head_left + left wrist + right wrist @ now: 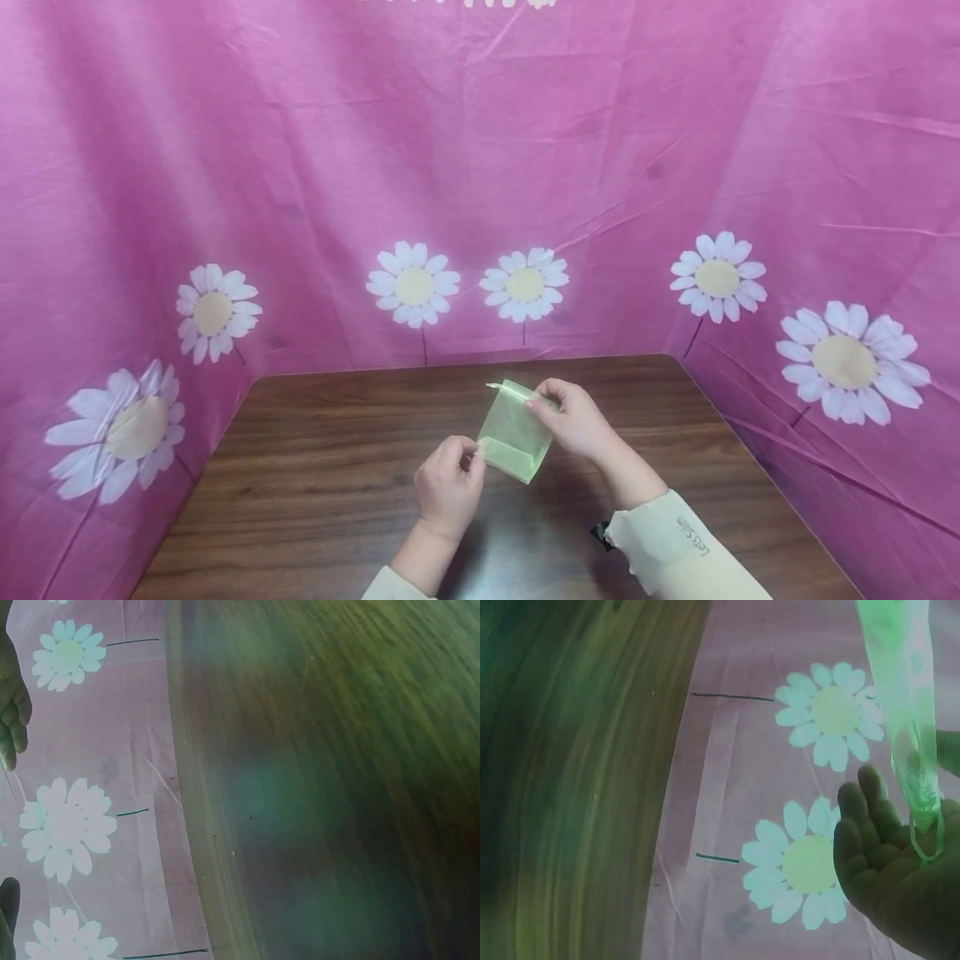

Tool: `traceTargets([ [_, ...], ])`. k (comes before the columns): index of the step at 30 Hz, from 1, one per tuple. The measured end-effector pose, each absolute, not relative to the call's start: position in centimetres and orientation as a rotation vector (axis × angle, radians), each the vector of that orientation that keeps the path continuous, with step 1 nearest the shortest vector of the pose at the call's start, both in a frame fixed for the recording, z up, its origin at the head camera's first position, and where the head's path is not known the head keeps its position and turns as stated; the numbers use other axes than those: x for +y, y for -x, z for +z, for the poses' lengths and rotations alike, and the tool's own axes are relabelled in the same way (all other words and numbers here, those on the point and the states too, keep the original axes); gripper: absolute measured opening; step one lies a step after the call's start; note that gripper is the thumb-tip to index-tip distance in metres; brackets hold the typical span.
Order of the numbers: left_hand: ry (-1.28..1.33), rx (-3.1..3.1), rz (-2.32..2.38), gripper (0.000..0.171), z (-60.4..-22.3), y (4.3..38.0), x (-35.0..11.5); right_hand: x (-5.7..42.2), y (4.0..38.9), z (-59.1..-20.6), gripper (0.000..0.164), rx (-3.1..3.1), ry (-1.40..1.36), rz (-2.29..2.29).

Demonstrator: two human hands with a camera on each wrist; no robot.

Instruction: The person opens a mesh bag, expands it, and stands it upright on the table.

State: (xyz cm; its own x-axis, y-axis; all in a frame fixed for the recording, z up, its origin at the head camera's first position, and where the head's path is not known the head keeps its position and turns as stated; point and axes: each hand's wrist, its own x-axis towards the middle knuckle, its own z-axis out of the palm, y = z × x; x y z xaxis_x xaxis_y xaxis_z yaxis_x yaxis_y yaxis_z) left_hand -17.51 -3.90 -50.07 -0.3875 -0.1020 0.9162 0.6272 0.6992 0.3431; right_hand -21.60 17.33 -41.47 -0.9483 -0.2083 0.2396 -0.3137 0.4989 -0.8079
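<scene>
A sheer pale green organza drawstring pouch (513, 433) is held tilted above the table, its lower part looking denser than the rest. My left hand (452, 483) pinches its lower left edge between thumb and fingers. At the upper right edge, my right hand (576, 418) grips it. A thin cord end pokes out at its top left. In the right wrist view the pouch (907, 697) tapers down to a small cord loop beside my right hand (900, 877). Only part of my left hand (13, 712) shows in the left wrist view, and the pouch is outside that picture.
A dark brown wood-grain table (322, 467) lies under both hands. Pink cloth (450, 167) printed with white daisies stands along the table's back and sides. A small black item (602, 536) shows at the right sleeve cuff.
</scene>
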Motion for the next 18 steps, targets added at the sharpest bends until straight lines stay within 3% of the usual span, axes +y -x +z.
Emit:
traceTargets([
  [7, 0.462, -1.745, -0.959, 0.016, -50.0, 17.5, -3.9, 17.8, 21.3, -41.4, 0.011, -2.587, -0.570, 1.522],
  [11, 0.491, -1.736, -1.040, 0.009, -49.9, 17.5, -4.0, 18.1, 21.0, -41.0, 0.012, -2.577, -0.597, 1.524],
  [18, 0.184, -2.016, -1.608, 0.027, -49.3, 15.9, -3.0, 18.5, 20.9, -40.5, 0.014, -2.515, -0.512, 1.481],
])
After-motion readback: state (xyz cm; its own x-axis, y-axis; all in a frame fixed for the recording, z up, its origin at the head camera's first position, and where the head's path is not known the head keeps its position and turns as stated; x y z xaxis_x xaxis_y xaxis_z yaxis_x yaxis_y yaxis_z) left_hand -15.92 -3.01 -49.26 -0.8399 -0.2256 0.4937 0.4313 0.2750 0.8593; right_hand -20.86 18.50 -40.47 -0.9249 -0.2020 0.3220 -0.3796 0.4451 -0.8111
